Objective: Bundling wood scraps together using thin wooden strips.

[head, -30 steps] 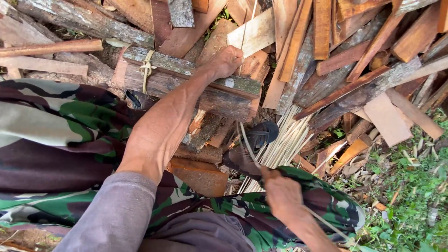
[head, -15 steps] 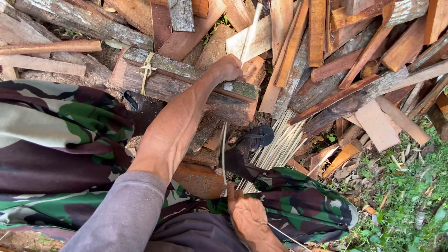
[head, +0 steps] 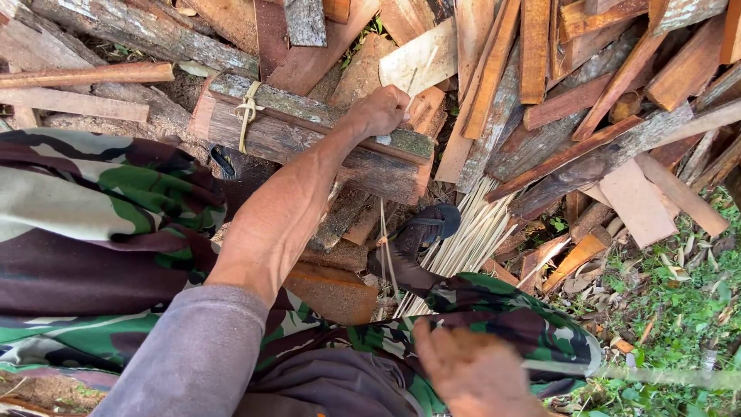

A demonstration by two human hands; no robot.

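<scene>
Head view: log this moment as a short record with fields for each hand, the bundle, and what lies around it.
Left hand: left hand pressed on the tied log bundle, grip closed on a thin pale strip
Right hand: right hand low by the knee, blurred, a thin strip running out from it; grip unclear
Bundle: rough logs bound near one end by a pale tie
Foot: dark sandal beside a sheaf of pale split strips
Surroundings: piled wood offcuts, grass at right
Clothing: camouflage trousers

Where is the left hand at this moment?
In the head view, the left hand is upper centre, pressing on the right end of the tied wood bundle, above the sandalled foot.
</scene>
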